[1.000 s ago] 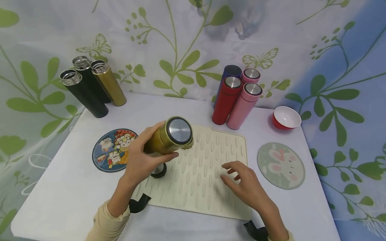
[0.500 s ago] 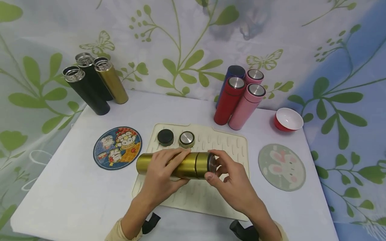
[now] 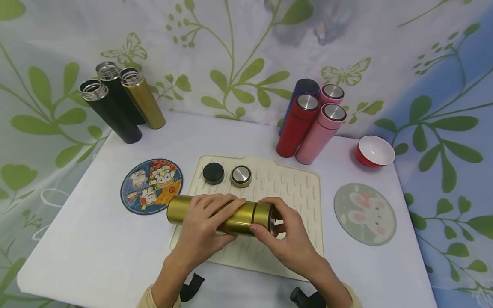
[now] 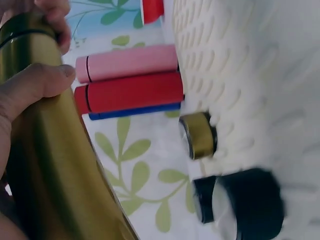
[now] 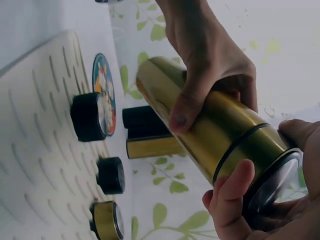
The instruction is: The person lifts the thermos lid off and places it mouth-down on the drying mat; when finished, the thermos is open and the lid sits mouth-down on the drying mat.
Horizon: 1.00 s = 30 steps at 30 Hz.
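Observation:
A gold thermos bottle (image 3: 238, 221) lies sideways in the air over a cream ridged mat (image 3: 296, 192). My left hand (image 3: 203, 223) grips its body, fingers over the top and thumb below. At the capped end, my right hand (image 3: 286, 233) holds the gold lid (image 5: 260, 155) between thumb and fingers; the lid is on the bottle, with a dark seam between them. On the mat stand a black lid (image 3: 213, 173) and a loose gold lid (image 3: 241, 176). A second black lid (image 5: 91, 116) shows in the right wrist view; the head view hides it.
Two black bottles (image 3: 115, 115) and a gold bottle (image 3: 148, 105), all uncapped, stand at the back left. Capped red (image 3: 294, 132), pink (image 3: 317, 137) and blue bottles stand at the back right. A red bowl (image 3: 375, 152) and two round mats (image 3: 152, 187) lie around.
The gold bottle has turned from tilted up to sideways and come over the mat. My right hand has moved in from the right and taken hold of its lid.

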Tool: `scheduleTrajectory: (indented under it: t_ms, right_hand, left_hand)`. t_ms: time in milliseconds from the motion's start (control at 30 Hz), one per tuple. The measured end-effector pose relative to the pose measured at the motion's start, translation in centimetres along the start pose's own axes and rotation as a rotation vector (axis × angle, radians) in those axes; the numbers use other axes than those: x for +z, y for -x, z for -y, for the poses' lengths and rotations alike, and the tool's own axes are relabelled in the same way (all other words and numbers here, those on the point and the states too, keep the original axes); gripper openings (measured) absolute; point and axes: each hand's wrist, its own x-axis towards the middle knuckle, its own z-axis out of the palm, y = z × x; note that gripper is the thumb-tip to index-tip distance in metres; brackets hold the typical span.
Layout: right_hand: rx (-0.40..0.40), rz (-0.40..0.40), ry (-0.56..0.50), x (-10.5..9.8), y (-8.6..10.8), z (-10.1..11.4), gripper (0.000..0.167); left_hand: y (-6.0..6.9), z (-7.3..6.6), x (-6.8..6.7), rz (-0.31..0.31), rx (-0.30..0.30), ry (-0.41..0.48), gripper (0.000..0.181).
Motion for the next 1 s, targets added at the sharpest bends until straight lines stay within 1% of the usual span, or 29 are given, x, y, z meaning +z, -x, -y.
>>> scheduleTrajectory:
  t_ms: [67, 167, 333, 367, 400, 500, 567, 600, 667, 767, 800, 867, 900, 933, 1000]
  right_hand:
    - [-0.013, 0.031, -0.006, 0.2, 0.1, -0.1, 0.039]
    - [-0.023, 0.069, 0.018, 0.3, 0.2, -0.1, 0.043]
    - [-0.068, 0.095, 0.043, 0.0, 0.2, 0.0, 0.046]
    - [-0.089, 0.104, 0.054, -0.1, 0.3, 0.0, 0.047]
    - [-0.135, 0.111, 0.084, -0.2, 0.2, -0.1, 0.048]
    - [-0.281, 0.15, 0.201, -0.2, 0.1, 0.0, 0.053]
    - [-0.367, 0.179, 0.262, -0.4, 0.0, 0.0, 0.056]
    - [-0.399, 0.187, 0.287, -0.5, -0.2, 0.1, 0.057]
    - [-0.404, 0.209, 0.287, -0.7, -0.5, 0.1, 0.055]
    - [-0.38, 0.207, 0.284, -1.1, -0.7, -0.1, 0.058]
    - [-0.351, 0.201, 0.281, -1.2, -0.6, -0.2, 0.062]
    - [-0.249, 0.19, 0.264, -1.4, -0.4, -0.3, 0.069]
    - [-0.181, 0.187, 0.256, -1.4, -0.3, -0.4, 0.071]
    - [-0.112, 0.186, 0.253, -1.5, -0.1, -0.4, 0.07]
    - [0.013, 0.192, 0.244, -1.5, 0.1, -0.4, 0.061]
  left_hand:
    - [-0.1, 0.1, -0.5, 0.019, 0.01, -0.029, 0.081]
    - [-0.1, 0.0, -1.1, 0.04, 0.016, -0.05, 0.08]
    - [-0.5, -0.2, -1.4, 0.064, 0.025, -0.067, 0.078]
    - [-0.5, -0.1, -1.4, 0.071, 0.029, -0.065, 0.079]
    - [-0.5, 0.1, -1.5, 0.092, 0.025, -0.045, 0.079]
    - [-0.2, 0.8, -1.6, 0.155, 0.002, 0.062, 0.08]
    - [0.3, 1.2, -1.6, 0.182, -0.019, 0.114, 0.08]
    - [0.5, 1.3, -1.6, 0.188, -0.031, 0.129, 0.079]
    - [0.8, 1.3, -1.5, 0.174, -0.037, 0.113, 0.079]
    - [1.0, 1.1, -1.2, 0.161, -0.049, 0.076, 0.08]
    - [1.0, 1.0, -1.1, 0.16, -0.052, 0.073, 0.081]
    - [1.1, 0.9, -0.9, 0.159, -0.056, 0.066, 0.082]
    - [1.1, 0.8, -0.8, 0.155, -0.055, 0.06, 0.083]
    - [1.2, 0.6, -0.7, 0.151, -0.051, 0.051, 0.084]
    - [1.2, 0.4, -0.5, 0.149, -0.045, 0.029, 0.085]
